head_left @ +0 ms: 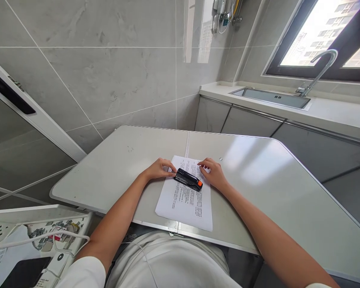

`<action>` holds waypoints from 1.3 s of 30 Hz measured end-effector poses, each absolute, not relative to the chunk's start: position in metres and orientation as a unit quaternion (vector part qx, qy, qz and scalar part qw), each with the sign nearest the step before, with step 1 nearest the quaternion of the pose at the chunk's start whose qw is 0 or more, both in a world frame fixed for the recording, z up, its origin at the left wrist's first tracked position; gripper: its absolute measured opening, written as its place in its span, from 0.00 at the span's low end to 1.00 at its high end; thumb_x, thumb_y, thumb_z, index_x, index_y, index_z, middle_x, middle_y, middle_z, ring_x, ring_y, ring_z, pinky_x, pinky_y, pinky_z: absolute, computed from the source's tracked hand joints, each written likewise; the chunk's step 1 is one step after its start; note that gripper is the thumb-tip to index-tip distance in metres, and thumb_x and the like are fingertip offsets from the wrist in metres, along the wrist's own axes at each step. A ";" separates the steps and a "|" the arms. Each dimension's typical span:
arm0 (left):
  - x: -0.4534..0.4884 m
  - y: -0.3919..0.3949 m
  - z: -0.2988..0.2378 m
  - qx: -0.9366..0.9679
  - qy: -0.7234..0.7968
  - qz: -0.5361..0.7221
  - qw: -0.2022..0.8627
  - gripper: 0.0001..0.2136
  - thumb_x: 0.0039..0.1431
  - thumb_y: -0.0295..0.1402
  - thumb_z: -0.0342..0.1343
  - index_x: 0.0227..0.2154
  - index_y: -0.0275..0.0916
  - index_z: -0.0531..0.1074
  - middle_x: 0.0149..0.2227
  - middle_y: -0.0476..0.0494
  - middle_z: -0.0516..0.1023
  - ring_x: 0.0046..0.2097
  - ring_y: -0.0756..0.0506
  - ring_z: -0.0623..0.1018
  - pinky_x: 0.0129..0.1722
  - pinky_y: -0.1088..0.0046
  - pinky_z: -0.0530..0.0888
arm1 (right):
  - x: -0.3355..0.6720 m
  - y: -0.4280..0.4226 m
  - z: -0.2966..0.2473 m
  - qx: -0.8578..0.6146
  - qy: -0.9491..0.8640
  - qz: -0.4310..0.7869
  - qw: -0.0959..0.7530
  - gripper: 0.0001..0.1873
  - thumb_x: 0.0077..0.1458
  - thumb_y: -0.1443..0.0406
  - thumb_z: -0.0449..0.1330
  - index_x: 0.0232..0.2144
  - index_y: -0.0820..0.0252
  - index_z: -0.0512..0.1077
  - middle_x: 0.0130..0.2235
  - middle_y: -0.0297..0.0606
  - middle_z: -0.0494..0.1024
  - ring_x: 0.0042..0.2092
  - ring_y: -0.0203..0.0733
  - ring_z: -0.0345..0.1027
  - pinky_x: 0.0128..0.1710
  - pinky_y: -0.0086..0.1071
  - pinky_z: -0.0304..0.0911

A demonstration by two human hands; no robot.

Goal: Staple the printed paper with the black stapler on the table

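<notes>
A black stapler (187, 181) with an orange piece at its right end lies slantwise on a sheet of printed paper (183, 216). My left hand (160, 168) is at the stapler's left end, thumb and index finger closed on that end; whether a small part sits between the fingertips is too small to make out. To the right, my right hand (213, 173) is over the paper's right edge, its fingers bent and slightly apart, holding nothing. It is apart from the stapler.
The paper lies on a pale folding table (252, 192) with a seam down the middle. At lower left, a white basket (81, 222) holds a dark phone (27, 272), cables and small items. A sink (270, 99) with a faucet (318, 74) is at the right back.
</notes>
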State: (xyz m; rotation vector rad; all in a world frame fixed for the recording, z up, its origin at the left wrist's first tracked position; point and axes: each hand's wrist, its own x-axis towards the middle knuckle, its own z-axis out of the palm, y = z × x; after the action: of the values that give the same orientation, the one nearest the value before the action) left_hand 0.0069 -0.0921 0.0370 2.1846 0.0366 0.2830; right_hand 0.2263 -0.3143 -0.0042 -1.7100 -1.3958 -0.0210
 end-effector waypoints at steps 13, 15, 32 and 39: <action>0.005 -0.090 0.039 0.894 -0.028 0.096 0.437 0.08 0.57 0.39 0.67 0.37 0.44 0.85 0.38 0.41 0.84 0.43 0.42 0.81 0.47 0.64 0.77 | 0.179 -0.313 0.018 -0.648 -0.620 0.090 0.432 0.23 0.56 0.55 0.69 0.52 0.52 0.75 0.48 0.42 0.78 0.50 0.50 0.71 0.48 0.43 0.68; 0.003 -0.087 0.040 0.894 -0.025 0.086 0.440 0.09 0.56 0.40 0.67 0.38 0.45 0.85 0.40 0.40 0.85 0.45 0.40 0.81 0.48 0.62 0.78 | 0.171 -0.311 0.016 -0.650 -0.632 0.114 0.407 0.25 0.55 0.58 0.70 0.54 0.52 0.73 0.49 0.41 0.79 0.50 0.50 0.72 0.50 0.44 0.68; 0.010 -0.108 0.053 0.884 -0.093 0.092 0.448 0.18 0.47 0.39 0.74 0.40 0.43 0.78 0.56 0.36 0.74 0.60 0.35 0.73 0.60 0.56 0.70 | 0.164 -0.316 0.026 -0.542 -0.717 0.126 0.420 0.15 0.58 0.63 0.64 0.48 0.51 0.76 0.40 0.38 0.81 0.44 0.48 0.73 0.46 0.41 0.69; 0.015 -0.111 0.051 0.884 -0.069 0.102 0.451 0.16 0.52 0.40 0.71 0.43 0.43 0.79 0.54 0.36 0.76 0.57 0.36 0.75 0.59 0.55 0.71 | 0.170 -0.314 0.028 -0.576 -0.670 0.117 0.453 0.15 0.56 0.60 0.67 0.47 0.51 0.77 0.39 0.37 0.81 0.42 0.47 0.75 0.44 0.41 0.69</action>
State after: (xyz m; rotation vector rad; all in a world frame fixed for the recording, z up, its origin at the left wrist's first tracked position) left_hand 0.0153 -0.1111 0.0512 2.1846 -0.1698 0.2531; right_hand 0.1702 -0.3139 0.0284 -1.4221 -1.6551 0.2884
